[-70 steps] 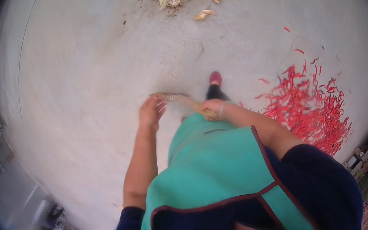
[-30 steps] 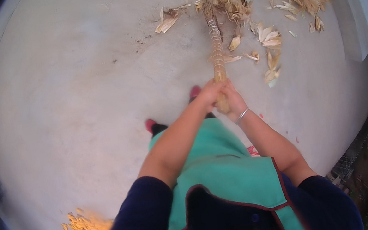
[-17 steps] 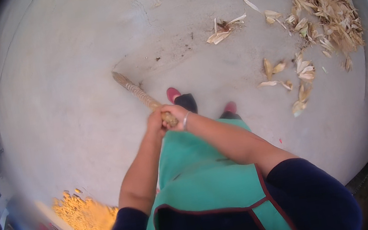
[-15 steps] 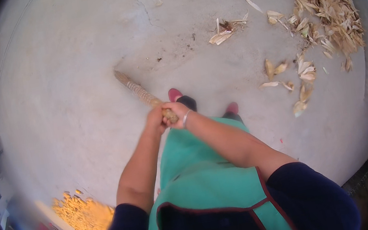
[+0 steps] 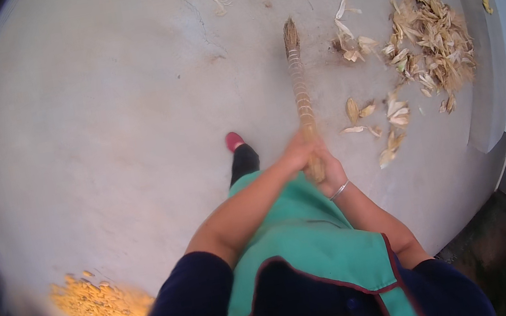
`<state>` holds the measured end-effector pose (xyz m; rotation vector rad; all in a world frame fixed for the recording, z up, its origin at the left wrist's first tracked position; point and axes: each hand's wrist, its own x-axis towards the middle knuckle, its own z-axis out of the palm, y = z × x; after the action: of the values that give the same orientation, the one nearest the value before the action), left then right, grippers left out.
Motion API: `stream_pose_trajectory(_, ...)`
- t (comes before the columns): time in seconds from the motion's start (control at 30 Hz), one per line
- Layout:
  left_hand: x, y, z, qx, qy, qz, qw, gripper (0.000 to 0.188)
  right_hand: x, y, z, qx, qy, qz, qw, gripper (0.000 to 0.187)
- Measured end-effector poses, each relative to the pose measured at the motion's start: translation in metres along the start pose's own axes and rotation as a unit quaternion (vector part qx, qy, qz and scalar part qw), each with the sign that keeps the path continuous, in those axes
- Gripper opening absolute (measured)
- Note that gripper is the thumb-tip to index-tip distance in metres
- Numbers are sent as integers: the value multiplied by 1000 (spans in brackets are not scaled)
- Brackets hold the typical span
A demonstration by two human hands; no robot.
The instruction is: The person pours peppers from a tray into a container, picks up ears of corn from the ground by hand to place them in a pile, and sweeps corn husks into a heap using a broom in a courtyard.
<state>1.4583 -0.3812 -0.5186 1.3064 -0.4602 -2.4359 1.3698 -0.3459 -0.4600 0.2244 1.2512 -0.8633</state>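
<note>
Both hands are closed round a straw broom point(image 5: 300, 86) with a bound, ringed handle. My left hand point(image 5: 300, 149) grips it slightly farther from my body. Close behind it, my right hand point(image 5: 334, 174), with a bracelet at the wrist, wraps the butt end. The broom points away from me, its bristle tip at the pale concrete floor point(image 5: 125, 112). Just right of the tip lie loose dry corn husks point(image 5: 350, 48) with dark debris.
A large heap of dry husks point(image 5: 437, 40) lies at the far right, beside a raised concrete edge point(image 5: 477, 67). Scattered husks point(image 5: 397, 112) lie nearer. At the lower left is a pile of yellow corn point(image 5: 101, 310). My red shoe point(image 5: 234, 140) stands ahead on the floor.
The broom has swung from the left across to the right, both hands moving with it. Dark debris now lies nearer the husks. Only one shoe shows now.
</note>
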Motion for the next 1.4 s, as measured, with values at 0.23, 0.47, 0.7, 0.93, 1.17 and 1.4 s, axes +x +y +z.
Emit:
stream_pose_trajectory(0.23,-55,42,-104,-115,312,30,943,30,87,36,93,-39,-191,238,952,28)
stream_pose_trajectory(0.47,31,153,-151,-160,300,-8,940,19,206,-32,165,-22,-148,310,939,18)
stream_pose_trajectory(0.7,219,202,38,189,180,-6,965,29,181,-238,32,227,-91,135,960,20)
stream_pose_trajectory(0.93,255,253,114,96,-73,-58,991,51,137,-308,31,103,-13,-116,988,29)
stream_pose_trajectory(1.17,174,298,1,13,135,2,991,44,166,-289,144,22,-153,81,985,22)
stream_pose_trajectory(1.4,164,410,-173,-108,234,-84,963,29,326,-243,322,-72,-185,294,935,24)
